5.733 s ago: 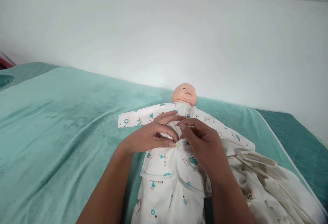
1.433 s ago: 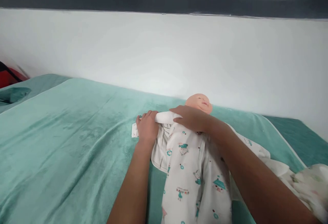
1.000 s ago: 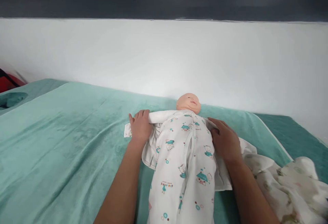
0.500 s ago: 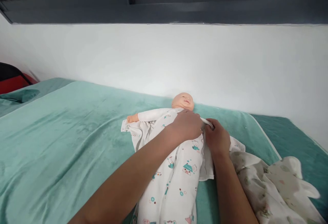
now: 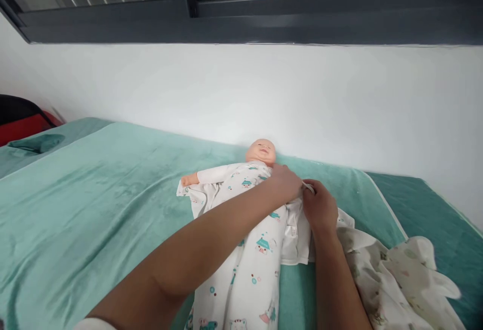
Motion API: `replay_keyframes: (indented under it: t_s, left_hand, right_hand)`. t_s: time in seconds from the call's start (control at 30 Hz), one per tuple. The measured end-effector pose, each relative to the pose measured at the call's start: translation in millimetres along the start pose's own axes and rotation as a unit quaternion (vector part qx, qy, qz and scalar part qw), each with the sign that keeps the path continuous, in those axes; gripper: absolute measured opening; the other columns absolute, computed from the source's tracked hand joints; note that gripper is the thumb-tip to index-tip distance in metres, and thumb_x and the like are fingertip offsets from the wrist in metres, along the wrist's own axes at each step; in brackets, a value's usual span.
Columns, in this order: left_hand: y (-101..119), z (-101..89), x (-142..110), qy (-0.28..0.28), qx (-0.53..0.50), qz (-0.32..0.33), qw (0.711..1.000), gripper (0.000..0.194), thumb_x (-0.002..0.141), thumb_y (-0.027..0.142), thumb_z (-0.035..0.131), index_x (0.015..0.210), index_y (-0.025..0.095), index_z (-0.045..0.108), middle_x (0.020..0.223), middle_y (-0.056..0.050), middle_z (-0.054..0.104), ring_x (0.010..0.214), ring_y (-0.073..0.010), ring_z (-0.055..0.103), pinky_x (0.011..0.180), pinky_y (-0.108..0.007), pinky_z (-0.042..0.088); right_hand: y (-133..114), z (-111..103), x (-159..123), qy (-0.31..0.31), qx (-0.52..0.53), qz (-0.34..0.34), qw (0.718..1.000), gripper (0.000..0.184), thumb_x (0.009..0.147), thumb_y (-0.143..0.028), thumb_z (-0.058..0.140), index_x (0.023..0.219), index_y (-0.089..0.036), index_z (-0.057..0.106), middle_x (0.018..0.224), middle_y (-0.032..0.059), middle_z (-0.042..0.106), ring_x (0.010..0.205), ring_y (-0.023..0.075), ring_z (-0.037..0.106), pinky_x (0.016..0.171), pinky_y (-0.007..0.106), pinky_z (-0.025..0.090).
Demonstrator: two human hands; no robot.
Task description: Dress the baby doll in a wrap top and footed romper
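A baby doll (image 5: 261, 152) lies on its back with its head toward the wall. It wears a white printed baby garment (image 5: 260, 269), and one white-sleeved arm (image 5: 216, 173) stretches out to the left. My left hand (image 5: 287, 184) reaches across the doll's chest and is closed at the shoulder on the right side of the picture, its fingertips mostly hidden. Beside it, my right hand (image 5: 320, 207) pinches a white edge of the garment. A thin strip of that fabric spans the small gap between my hands. The doll's other arm cannot be seen.
Green plush covers lie over the bed (image 5: 94, 194). At the lower right is a crumpled floral cloth (image 5: 400, 279), close to my right forearm. Behind the doll rises a white wall (image 5: 188, 88) under a dark window frame (image 5: 302, 23). A red and black bag (image 5: 22, 121) stands far left.
My left hand has moved slightly right, off the middle of the doll's chest, closer to my right hand. The doll appears slightly further left in the view. My right hand keeps its pinch.
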State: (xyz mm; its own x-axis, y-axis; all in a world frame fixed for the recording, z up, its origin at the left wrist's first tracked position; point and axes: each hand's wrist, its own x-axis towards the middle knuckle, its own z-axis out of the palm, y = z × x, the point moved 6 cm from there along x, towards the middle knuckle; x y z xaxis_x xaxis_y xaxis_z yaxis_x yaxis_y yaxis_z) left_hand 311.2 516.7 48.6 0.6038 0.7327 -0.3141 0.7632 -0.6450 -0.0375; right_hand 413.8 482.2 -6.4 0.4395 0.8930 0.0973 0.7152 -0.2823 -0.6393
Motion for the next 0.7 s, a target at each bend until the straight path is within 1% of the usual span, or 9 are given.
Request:
replay_keyframes:
  t_s: [0.13,0.2,0.3,0.37,0.47,0.57,0.63,0.7]
  left_hand:
    - [-23,-16.2,-15,0.027,0.019,-0.017,0.999,0.04,0.082,0.011,0.061,0.121,0.016,0.065,0.123,-0.016,0.069,0.12,-0.0327,0.057,0.092,-0.045,0.047]
    - [-35,-22.3,-22,0.044,0.026,-0.024,0.998,0.04,0.078,0.008,0.062,0.118,0.016,0.066,0.121,-0.016,0.068,0.116,-0.0319,0.059,0.088,-0.043,0.049]
    - [-48,-29.6,-33,0.071,0.034,-0.042,0.996,0.041,0.079,0.006,0.059,0.118,0.016,0.064,0.123,-0.017,0.066,0.113,-0.0312,0.058,0.086,-0.044,0.049]
    - [-52,-32.5,-40,0.079,0.038,-0.054,0.995,0.042,0.081,0.003,0.054,0.12,0.015,0.062,0.121,-0.017,0.065,0.112,-0.0307,0.057,0.087,-0.044,0.048]
    - [-54,-32.9,-46,0.077,0.038,-0.054,0.995,0.042,0.082,0.001,0.05,0.12,0.014,0.06,0.119,-0.017,0.064,0.111,-0.0299,0.057,0.087,-0.044,0.048]
    - [-52,-30.0,-46,0.08,0.032,-0.049,0.995,0.04,0.084,0.002,0.049,0.121,0.014,0.058,0.121,-0.016,0.062,0.112,-0.0301,0.055,0.088,-0.045,0.048]
    - [-50,-26.7,-43,0.083,0.029,-0.045,0.995,0.041,0.085,0.004,0.048,0.123,0.014,0.056,0.122,-0.016,0.061,0.113,-0.0302,0.055,0.091,-0.048,0.048]
    - [-47,-21.4,-39,0.075,0.025,-0.033,0.996,0.042,0.085,0.005,0.049,0.125,0.014,0.054,0.123,-0.016,0.061,0.112,-0.0301,0.055,0.094,-0.05,0.047]
  right_hand:
    - [10,-1,7,0.015,0.11,0.005,0.994,0.038,0.078,-0.022,0.047,0.108,-0.021,0.072,0.105,0.0089,0.075,0.096,0.026,0.066,0.077,0.034,0.044]
    - [13,-1,11,0.005,0.18,-0.003,0.984,0.037,0.073,-0.022,0.05,0.101,-0.019,0.073,0.1,0.0084,0.076,0.092,0.0248,0.067,0.079,0.034,0.046]
    - [18,0,15,-0.022,0.276,-0.001,0.961,0.034,0.065,-0.023,0.057,0.095,-0.018,0.074,0.092,0.0058,0.076,0.084,0.0224,0.066,0.074,0.032,0.048]
    - [22,1,14,-0.038,0.336,0.019,0.941,0.034,0.063,-0.023,0.062,0.094,-0.019,0.074,0.088,0.0041,0.076,0.077,0.0203,0.065,0.068,0.031,0.048]
    - [24,3,12,-0.057,0.441,0.065,0.893,0.033,0.058,-0.021,0.072,0.091,-0.02,0.074,0.084,0.0019,0.075,0.071,0.0174,0.065,0.062,0.028,0.049]
    - [26,5,11,-0.059,0.532,0.104,0.838,0.035,0.05,-0.013,0.078,0.084,-0.02,0.072,0.089,0.0017,0.075,0.074,0.016,0.067,0.063,0.025,0.052]
    - [28,7,13,-0.052,0.581,0.125,0.803,0.035,0.048,-0.004,0.074,0.08,-0.02,0.07,0.096,0.0018,0.075,0.081,0.0152,0.069,0.067,0.023,0.055]
    - [30,10,15,-0.046,0.63,0.154,0.76,0.033,0.052,0.0,0.067,0.078,-0.021,0.065,0.099,0.0011,0.075,0.087,0.0144,0.07,0.071,0.024,0.057]
